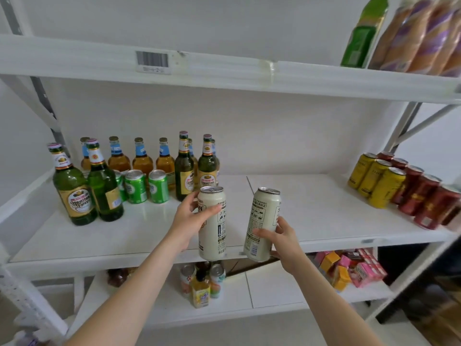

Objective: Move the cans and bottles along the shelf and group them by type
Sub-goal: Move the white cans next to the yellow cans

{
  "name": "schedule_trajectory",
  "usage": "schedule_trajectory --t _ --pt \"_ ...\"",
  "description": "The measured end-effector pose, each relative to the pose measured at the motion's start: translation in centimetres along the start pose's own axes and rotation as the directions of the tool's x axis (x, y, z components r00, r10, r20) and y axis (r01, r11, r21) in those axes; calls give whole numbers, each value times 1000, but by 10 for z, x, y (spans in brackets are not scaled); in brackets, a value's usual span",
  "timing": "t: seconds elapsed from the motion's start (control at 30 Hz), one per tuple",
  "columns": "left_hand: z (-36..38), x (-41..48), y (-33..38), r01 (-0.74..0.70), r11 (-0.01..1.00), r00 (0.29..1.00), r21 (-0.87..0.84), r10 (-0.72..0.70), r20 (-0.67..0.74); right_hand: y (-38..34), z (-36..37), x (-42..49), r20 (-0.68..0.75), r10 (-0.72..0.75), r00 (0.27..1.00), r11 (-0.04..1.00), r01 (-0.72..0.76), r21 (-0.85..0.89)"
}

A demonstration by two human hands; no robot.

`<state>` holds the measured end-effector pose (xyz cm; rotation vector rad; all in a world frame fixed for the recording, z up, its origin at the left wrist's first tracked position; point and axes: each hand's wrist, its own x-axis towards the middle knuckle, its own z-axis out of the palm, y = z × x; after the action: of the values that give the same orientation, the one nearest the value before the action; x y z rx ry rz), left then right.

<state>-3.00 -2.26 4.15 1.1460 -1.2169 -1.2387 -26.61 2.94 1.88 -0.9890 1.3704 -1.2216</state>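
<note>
My left hand grips a tall cream can, held upright in front of the middle shelf. My right hand holds a second cream can, tilted slightly to the right. On the shelf's left stand green glass bottles, amber bottles with blue neck labels at the back, and short green cans. Two more green bottles stand just behind my left hand. At the right end stand yellow cans and red cans in rows.
The upper shelf carries a barcode label and, at its right, a green packet and wrapped bread loaves. The lower shelf holds a few cans, a small yellow bottle and pink and orange cartons.
</note>
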Motion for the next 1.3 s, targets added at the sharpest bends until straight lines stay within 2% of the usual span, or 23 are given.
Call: schedule_trajectory --t 0.37,0.77,0.93,1.3 --pt "151 9 -2 -35 998 993 43 30 113 6 -146 7 -73 17 997 1000 -16 5" --pt "319 84 -8 -58 996 970 63 41 241 0 -290 89 -184 -13 983 997 26 70" --pt "385 105 -12 -47 997 973 63 32 228 -4 -349 120 -174 -13 985 997 26 75" --pt "485 122 -33 -33 999 996 13 32 79 -15 -449 193 -24 -21 1000 998 22 51"
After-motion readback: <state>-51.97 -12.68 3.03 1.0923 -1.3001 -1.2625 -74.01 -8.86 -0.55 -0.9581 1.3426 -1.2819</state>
